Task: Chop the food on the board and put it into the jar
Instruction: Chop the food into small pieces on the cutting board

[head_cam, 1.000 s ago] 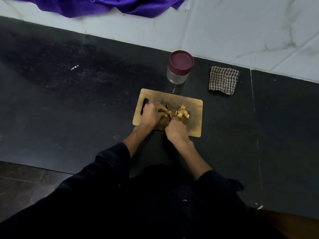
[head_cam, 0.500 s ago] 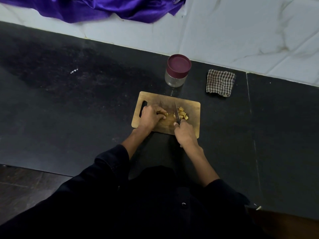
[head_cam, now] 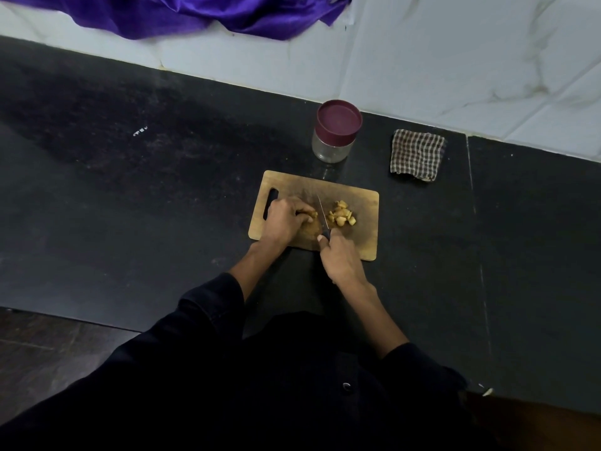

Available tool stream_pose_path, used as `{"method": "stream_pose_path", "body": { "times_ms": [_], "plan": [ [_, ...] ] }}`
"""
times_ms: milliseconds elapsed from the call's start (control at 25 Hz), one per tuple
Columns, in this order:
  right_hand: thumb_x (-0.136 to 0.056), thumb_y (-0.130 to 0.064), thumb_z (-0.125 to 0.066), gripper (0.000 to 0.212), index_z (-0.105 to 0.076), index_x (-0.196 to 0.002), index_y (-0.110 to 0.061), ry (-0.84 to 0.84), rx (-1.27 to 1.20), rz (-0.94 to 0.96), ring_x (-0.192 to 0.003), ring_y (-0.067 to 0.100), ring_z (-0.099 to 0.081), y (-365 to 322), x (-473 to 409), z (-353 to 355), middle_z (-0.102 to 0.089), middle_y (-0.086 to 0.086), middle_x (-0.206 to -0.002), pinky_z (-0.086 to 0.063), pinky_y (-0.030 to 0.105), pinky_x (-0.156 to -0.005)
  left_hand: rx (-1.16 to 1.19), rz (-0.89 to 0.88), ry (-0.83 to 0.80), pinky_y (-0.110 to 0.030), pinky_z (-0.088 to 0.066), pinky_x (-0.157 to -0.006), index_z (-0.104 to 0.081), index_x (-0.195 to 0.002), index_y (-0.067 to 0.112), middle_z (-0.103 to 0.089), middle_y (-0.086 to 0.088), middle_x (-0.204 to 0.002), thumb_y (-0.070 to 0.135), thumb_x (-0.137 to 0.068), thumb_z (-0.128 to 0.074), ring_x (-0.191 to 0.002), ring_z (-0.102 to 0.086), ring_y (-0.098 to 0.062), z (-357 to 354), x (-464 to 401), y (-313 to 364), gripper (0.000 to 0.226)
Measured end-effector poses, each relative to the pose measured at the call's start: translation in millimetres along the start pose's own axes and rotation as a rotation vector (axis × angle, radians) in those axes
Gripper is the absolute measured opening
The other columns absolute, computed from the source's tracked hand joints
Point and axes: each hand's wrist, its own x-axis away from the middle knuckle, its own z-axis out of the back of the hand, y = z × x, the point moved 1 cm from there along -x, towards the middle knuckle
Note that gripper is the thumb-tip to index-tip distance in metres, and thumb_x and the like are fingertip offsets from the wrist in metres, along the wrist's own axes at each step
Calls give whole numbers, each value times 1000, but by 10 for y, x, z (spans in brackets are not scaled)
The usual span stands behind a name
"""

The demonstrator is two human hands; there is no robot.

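Observation:
A wooden cutting board (head_cam: 366,203) lies on the black counter. My left hand (head_cam: 283,221) grips an uncut piece of yellow-brown food (head_cam: 313,215) on the board's left half, fingers curled over it. My right hand (head_cam: 340,260) grips the dark handle of a knife (head_cam: 322,216), whose thin blade points away from me just right of the held piece. A small heap of chopped yellow pieces (head_cam: 341,213) lies right of the blade. Behind the board stands a glass jar (head_cam: 335,133) with a maroon lid on.
A folded checked cloth (head_cam: 417,155) lies right of the jar. White marble tiles (head_cam: 455,60) rise behind the counter, with purple fabric (head_cam: 195,11) draped at the top. The counter's front edge (head_cam: 65,315) runs at lower left.
The knife has shifted back left, from beside the chopped heap to just right of the piece my left hand holds. The left hand stayed on the food.

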Motion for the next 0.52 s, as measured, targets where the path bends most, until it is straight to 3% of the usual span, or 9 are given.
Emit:
{"method": "stream_pose_path", "body": {
  "times_ms": [200, 520],
  "plan": [
    [-104, -31, -41, 26, -51, -116, -10, 12, 37, 7, -87, 23, -63, 1, -2, -32, -62, 9, -100, -52, 39, -71, 6, -2, 10, -29, -52, -90, -74, -92, 5, -72, -6, -98, -2, -78, -70, -92, -65, -12, -12, -6, -16, 17],
    [-104, -29, -41, 24, -49, -116, -10, 35, 47, 11, -89, 25, -64, 0, -18, -49, -63, 10, -100, -55, 44, -78, -4, 5, 6, -21, -51, -88, -74, -93, 6, -72, -5, -99, -2, -77, -70, -92, -65, -11, -7, -10, 3, 18]
  ]
}}
